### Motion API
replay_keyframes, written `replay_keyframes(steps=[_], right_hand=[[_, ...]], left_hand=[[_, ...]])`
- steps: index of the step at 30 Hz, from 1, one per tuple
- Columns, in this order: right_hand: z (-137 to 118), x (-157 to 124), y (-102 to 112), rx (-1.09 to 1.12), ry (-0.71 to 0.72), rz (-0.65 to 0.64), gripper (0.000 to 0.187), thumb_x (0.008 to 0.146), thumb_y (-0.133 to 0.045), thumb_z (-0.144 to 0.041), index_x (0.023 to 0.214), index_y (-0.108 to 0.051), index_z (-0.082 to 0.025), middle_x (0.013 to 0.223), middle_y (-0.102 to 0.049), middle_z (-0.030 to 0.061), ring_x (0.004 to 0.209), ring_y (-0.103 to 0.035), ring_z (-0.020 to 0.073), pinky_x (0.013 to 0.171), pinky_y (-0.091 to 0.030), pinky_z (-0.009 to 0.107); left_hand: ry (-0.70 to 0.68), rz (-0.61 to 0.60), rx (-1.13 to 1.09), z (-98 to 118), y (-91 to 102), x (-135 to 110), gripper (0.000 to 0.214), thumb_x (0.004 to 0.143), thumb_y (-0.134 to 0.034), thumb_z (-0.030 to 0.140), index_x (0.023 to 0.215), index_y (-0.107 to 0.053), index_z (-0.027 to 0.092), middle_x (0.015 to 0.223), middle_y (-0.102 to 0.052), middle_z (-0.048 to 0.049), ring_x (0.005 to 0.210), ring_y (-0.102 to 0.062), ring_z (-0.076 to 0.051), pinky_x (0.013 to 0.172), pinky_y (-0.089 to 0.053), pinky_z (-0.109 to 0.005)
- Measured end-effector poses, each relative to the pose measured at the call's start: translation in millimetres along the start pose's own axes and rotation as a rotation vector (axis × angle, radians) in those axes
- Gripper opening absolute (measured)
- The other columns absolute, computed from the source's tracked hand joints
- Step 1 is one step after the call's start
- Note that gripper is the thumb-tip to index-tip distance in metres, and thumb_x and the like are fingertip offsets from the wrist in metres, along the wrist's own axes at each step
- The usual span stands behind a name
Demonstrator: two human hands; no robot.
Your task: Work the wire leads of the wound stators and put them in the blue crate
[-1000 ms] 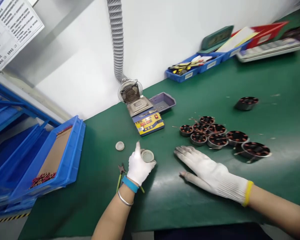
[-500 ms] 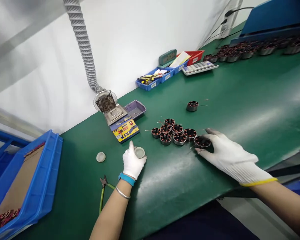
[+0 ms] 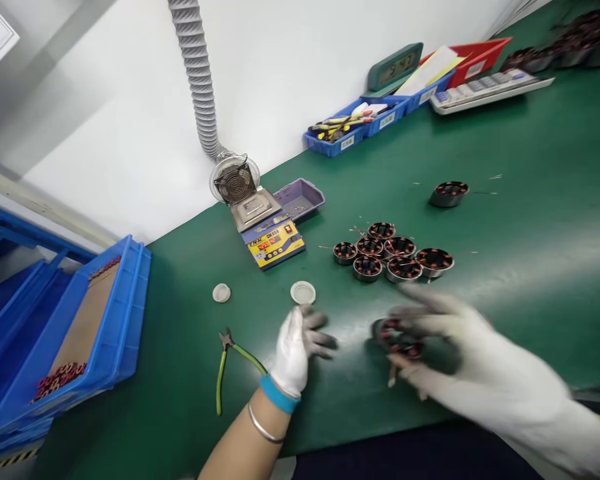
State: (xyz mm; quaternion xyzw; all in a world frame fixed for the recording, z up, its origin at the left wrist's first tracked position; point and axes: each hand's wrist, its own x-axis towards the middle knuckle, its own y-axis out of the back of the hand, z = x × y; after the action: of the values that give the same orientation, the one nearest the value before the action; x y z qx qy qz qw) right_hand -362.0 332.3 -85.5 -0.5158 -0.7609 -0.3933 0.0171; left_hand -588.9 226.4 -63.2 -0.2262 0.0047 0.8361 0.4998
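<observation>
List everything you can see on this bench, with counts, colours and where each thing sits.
Bench mat: one, green, under everything.
Clustered stators: seven, copper-wound, mid-bench.
Lone stator: one, farther back and to the right.
Held stator: one, blurred, in the right hand.
White caps: two, second one farther left.
Display unit: one, yellow-blue, near the wall.
Extraction hose: one, grey, down the wall.
Purple tray: one, beside the unit.
Cutters: one, green-handled, left of the left hand.
Blue crate: one, at the bench's left end.
Tool bins: blue, against the wall.
Left hand: white glove, fingers spread, holding nothing.
Right hand: white glove, gripping the held stator.
</observation>
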Motion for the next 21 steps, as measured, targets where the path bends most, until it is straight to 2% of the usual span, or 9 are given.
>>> replay_keyframes(steps=[1,2,4,6,8,10,13,18,21], right_hand=[[-17.5,3.1,-9.7,0.04,0.143,-0.057,0.023,0.087,-0.068,-0.038,0.103,-0.073,-0.024,0.148,-0.065,0.0183,0.125,-0.072,0.0326,0.097,-0.066,0.042],[-32.4,7.0,-18.3,0.065,0.234,-0.138,0.022,0.087,-0.068,-0.033,0.106,-0.074,-0.024,0.148,-0.066,0.0169,0.124,-0.074,0.0319,0.094,-0.067,0.041],[-50.3,14.9,-29.1,0.124,0.302,-0.249,0.039,0.082,-0.071,-0.025,0.121,-0.073,-0.024,0.152,-0.064,0.015,0.126,-0.073,0.032,0.095,-0.067,0.04],[-52.1,21.6,-30.1,0.232,0.198,-0.311,0.069,0.076,-0.075,-0.024,0.144,-0.063,-0.024,0.157,-0.06,0.0149,0.132,-0.069,0.0332,0.105,-0.064,0.044],[-45.4,28.3,-25.2,0.383,0.006,-0.359,0.082,0.076,-0.077,-0.031,0.154,-0.055,-0.023,0.153,-0.063,0.0175,0.133,-0.068,0.0356,0.109,-0.061,0.049],[-40.9,37.2,-20.7,0.501,-0.168,-0.427,0.072,0.08,-0.076,-0.046,0.146,-0.063,-0.02,0.143,-0.07,0.0193,0.129,-0.07,0.0381,0.106,-0.062,0.051],[-50.6,55.1,-21.5,0.556,-0.229,-0.521,0.058,0.081,-0.074,-0.058,0.124,-0.078,-0.019,0.131,-0.076,0.0172,0.121,-0.073,0.0385,0.102,-0.063,0.049],[-76.6,78.1,-29.4,0.499,-0.073,-0.63,0.03,0.086,-0.065,-0.046,0.085,-0.079,-0.02,0.097,-0.081,0.0091,0.095,-0.077,0.0301,0.087,-0.064,0.04],[-73.2,77.1,-32.4,0.323,0.065,-0.609,0.024,0.091,-0.062,-0.038,0.081,-0.075,-0.022,0.096,-0.081,0.0071,0.103,-0.077,0.0307,0.09,-0.063,0.043]], left_hand=[[0.137,-0.095,-0.089,-5.3,-7.3,-0.3,0.08,0.076,-0.068,0.087,0.107,-0.07,0.014,0.098,-0.077,-0.0165,0.076,-0.073,-0.028,0.068,-0.058,-0.04],[0.203,-0.126,-0.169,-10.2,-13.9,0.2,0.077,0.074,-0.07,0.087,0.098,-0.072,0.014,0.09,-0.076,-0.0143,0.078,-0.072,-0.028,0.069,-0.058,-0.039],[0.159,-0.038,-0.301,-17.0,-21.9,1.5,0.064,0.075,-0.076,0.08,0.084,-0.072,0.016,0.079,-0.074,-0.0092,0.078,-0.07,-0.024,0.072,-0.055,-0.033],[0.126,-0.011,-0.342,-17.3,-22.4,1.8,0.06,0.077,-0.077,0.076,0.071,-0.069,0.017,0.066,-0.069,-0.0061,0.063,-0.064,-0.017,0.06,-0.048,-0.028],[0.194,-0.146,-0.308,-11.9,-17.8,0.9,0.069,0.076,-0.071,0.084,0.062,-0.066,0.016,0.051,-0.058,-0.0046,0.045,-0.051,-0.013,0.043,-0.032,-0.026],[0.226,-0.282,-0.275,-5.6,-12.7,-0.3,0.076,0.073,-0.066,0.09,0.059,-0.065,0.015,0.043,-0.05,-0.0032,0.038,-0.043,-0.011,0.039,-0.02,-0.024],[0.177,-0.289,-0.275,-3.7,-9.4,-1.3,0.075,0.066,-0.072,0.091,0.06,-0.065,0.016,0.046,-0.054,-0.0036,0.038,-0.045,-0.011,0.038,-0.023,-0.024],[0.143,-0.201,-0.297,-16.4,-10.8,-4.1,0.07,0.063,-0.077,0.087,0.069,-0.067,0.019,0.056,-0.064,-0.0042,0.043,-0.051,-0.014,0.043,-0.033,-0.028],[0.135,-0.165,-0.33,-18.5,-12.4,-7.3,0.057,0.072,-0.08,0.076,0.077,-0.072,0.02,0.063,-0.067,-0.0039,0.057,-0.06,-0.019,0.053,-0.042,-0.031]])
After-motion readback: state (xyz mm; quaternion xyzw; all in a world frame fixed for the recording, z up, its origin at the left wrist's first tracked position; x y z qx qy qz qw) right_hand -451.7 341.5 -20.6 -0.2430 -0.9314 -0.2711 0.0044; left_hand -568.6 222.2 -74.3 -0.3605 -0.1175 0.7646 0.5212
